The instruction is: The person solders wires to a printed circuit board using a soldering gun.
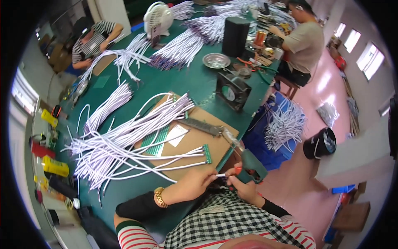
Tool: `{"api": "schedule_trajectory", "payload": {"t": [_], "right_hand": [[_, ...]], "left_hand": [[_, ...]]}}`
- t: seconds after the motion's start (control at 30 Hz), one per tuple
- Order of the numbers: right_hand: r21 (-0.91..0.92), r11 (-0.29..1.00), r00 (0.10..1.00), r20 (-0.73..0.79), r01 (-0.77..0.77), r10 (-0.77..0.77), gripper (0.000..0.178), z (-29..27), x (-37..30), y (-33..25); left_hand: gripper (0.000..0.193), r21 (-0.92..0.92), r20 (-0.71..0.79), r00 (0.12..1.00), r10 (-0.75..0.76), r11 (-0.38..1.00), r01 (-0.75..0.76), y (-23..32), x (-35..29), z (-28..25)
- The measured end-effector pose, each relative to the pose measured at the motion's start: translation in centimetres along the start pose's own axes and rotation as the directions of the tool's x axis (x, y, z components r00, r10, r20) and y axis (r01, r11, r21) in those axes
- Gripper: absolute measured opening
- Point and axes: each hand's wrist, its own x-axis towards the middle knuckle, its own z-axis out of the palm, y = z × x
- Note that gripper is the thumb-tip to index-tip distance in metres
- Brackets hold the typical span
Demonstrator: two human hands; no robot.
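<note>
My left hand (195, 181) pinches the short end of a white cable (221, 175) close in front of my apron. Facing it, the closed fingers of my right hand (245, 189) wrap a dark green tool (253, 167) that looks like a soldering gun. A red part shows by those fingers, and the metal front end points away from me. Left of my hands, a cardboard sheet (215, 154) bears white cables joined to a small green circuit board (207, 154). A large loose bundle of white cables (124, 141) spreads across its left side. A dark bar (202, 126) lies on the cardboard.
A black fan (233, 91), a metal dish (216, 61) and a black box (235, 36) stand farther back on the green table (182, 81). Two people sit at its far side. Right of the table, a blue bin (271, 155) holds white cables, near a black bucket (319, 143).
</note>
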Motion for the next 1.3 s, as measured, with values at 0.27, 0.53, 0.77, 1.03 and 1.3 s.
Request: {"api": "schedule_trajectory", "payload": {"t": [0.27, 0.53, 0.77, 1.03, 1.3], "right_hand": [[0.195, 0.98, 0.999, 0.04, -0.03, 0.023, 0.043, 4.1, 2.4, 0.0], [0.303, 0.95, 0.989, -0.142, 0.072, -0.03, 0.045, 6.7, 4.6, -0.1], [0.358, 0.93, 0.995, -0.082, 0.088, -0.062, 0.048, 7.2, 5.7, -1.3], [0.211, 0.956, 0.978, -0.091, 0.204, -0.189, 0.048, 6.8, 6.9, -1.1], [0.192, 0.962, 0.98, -0.054, 0.196, -0.189, 0.047, 6.0, 7.4, -1.3]], "left_hand": [[0.013, -0.3, -0.213, 0.959, -0.189, 0.946, 0.12, -0.7, -0.6, 0.0], [0.012, -0.498, -0.264, 0.93, -0.255, 0.862, 0.095, -0.4, -1.1, -0.3], [0.014, -0.329, -0.281, 0.95, -0.137, 0.944, 0.039, -0.1, -1.0, -2.0], [0.011, -0.343, -0.253, 0.96, -0.123, 0.939, 0.03, -2.0, -0.6, -1.6], [0.014, -0.394, -0.256, 0.953, -0.16, 0.918, 0.048, -2.0, -0.5, -1.5]]}}
